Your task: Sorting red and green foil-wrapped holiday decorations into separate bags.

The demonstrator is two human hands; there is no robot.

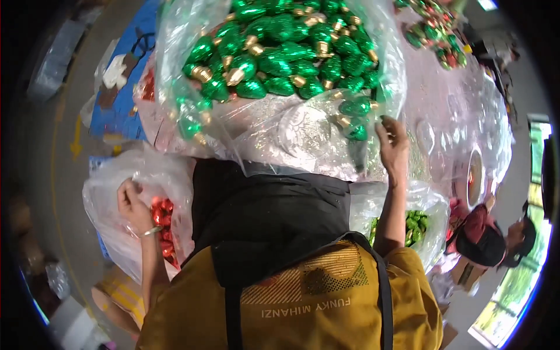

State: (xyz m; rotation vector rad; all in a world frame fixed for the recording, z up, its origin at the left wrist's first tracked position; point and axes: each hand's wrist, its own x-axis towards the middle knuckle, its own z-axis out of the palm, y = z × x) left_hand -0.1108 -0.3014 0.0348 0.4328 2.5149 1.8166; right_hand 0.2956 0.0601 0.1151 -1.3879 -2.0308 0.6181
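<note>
My right hand (393, 143) reaches up to a big clear plastic bag (280, 125) full of shiny green bulb-shaped ornaments (274, 52) lying on the table. Its fingers pinch the plastic at the bag's lower right corner, beside a few loose green bulbs (354, 108). My left hand (131, 201), with a metal bangle on the wrist, is curled on the rim of another clear bag (108, 192) at my left side. That bag holds red foil ornaments (163, 219). My yellow shirt and black apron fill the lower middle.
A third clear bag with green ornaments (415, 224) hangs at my right hip. More mixed red and green ornaments (434, 29) lie at the table's far right. Another person in a dark cap (493, 239) is at the lower right. A blue sheet (125, 99) covers the floor to the left.
</note>
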